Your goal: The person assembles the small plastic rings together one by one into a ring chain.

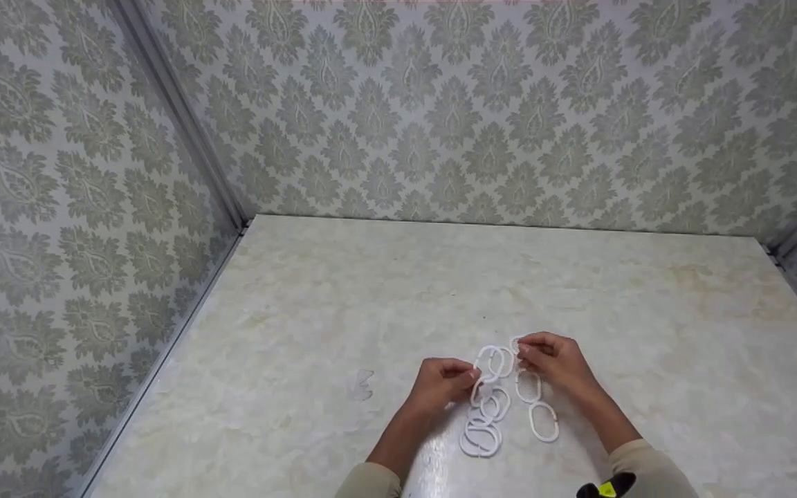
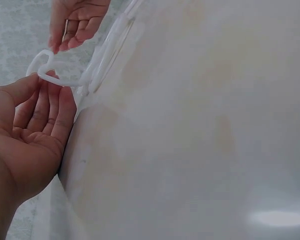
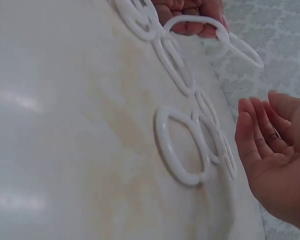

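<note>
White oval plastic rings, several of them linked in a chain (image 1: 479, 443), lie on the table in front of the person. In the head view the left hand (image 1: 440, 382) is on the left of this chain. Its thumb and fingers pinch one white ring (image 2: 60, 81), which is raised with another ring hooked through it. On the other side is the right hand (image 1: 556, 361), its fingertips right by the raised rings. In the right wrist view the right hand (image 3: 274, 150) has loosely bent fingers with nothing between them. Below it in the head view lies the chain's lower right ring (image 1: 544, 422).
A small clear plastic piece (image 1: 362, 384) lies left of the hands on the pale marbled table (image 1: 288, 290). Patterned walls (image 1: 412, 124) enclose the table at the back and sides. A black and yellow object (image 1: 606, 488) sits at the right sleeve.
</note>
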`<state>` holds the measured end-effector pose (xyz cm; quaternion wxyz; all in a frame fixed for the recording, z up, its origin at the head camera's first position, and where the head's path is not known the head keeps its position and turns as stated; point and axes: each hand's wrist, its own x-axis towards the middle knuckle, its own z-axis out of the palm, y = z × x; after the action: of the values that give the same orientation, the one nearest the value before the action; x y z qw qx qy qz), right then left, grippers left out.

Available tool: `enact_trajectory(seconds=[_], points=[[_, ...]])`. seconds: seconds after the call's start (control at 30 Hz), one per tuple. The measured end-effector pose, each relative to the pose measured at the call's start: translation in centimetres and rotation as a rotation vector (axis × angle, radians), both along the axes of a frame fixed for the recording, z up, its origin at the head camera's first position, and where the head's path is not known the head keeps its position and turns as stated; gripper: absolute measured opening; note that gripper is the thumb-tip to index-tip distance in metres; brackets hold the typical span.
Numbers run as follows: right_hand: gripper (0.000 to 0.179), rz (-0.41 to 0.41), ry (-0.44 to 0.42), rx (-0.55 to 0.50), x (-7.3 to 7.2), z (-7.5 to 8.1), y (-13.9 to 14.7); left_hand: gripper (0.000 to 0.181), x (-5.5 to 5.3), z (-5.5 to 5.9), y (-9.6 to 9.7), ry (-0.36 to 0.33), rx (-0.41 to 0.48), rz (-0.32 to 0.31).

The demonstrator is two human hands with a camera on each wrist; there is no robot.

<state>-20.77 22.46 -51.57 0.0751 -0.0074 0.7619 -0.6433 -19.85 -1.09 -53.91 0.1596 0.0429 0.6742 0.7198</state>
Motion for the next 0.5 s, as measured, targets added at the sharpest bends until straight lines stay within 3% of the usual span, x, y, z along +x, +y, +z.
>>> enact_trajectory(seconds=[0.23,0.37,0.5], points=[[0.028,-0.080,0.082,0.208,-1.3,-0.3,1.9,0.021,0.1,0.0,-0.1,0.002,-0.004,0.003],[0.022,-0.063,0.154,0.379,-2.0,-0.6,2.5,0.020,0.0,-0.1,-0.1,-0.009,-0.012,0.009],[0.020,-0.028,0.172,0.500,-2.8,-0.7,2.8,0.020,0.0,-0.1,0.0,-0.013,-0.014,0.009]])
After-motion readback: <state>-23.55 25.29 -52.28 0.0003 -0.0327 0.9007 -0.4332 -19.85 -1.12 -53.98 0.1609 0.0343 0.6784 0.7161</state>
